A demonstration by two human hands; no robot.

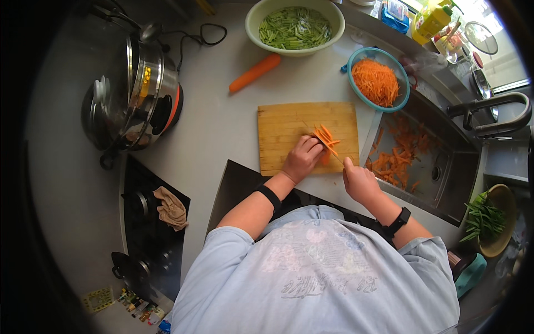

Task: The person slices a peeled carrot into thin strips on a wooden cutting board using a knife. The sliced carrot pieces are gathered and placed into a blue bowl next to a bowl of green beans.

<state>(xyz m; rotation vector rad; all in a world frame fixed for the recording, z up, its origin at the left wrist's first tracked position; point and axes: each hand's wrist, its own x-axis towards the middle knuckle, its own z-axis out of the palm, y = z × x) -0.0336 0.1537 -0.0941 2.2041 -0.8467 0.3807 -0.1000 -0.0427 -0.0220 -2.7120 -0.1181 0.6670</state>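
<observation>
My right hand (362, 183) grips the handle of a kitchen knife (337, 158), whose blade slants up and left over a wooden cutting board (283, 125). Curled fingers of my left hand (303, 155) press against a carrot piece (326, 158) close beside the blade; the fingers and blade hide part of it. Thin carrot strips (325, 132) lie on the far side of the knife, some against the blade.
A whole peeled carrot (254, 73) lies behind the board, near a bowl of cut green stalks in water (250, 25). A blue-rimmed basket (354, 89) holds shredded carrot beside the sink (454, 183), where peelings lie. An electric pot (167, 83) stands left.
</observation>
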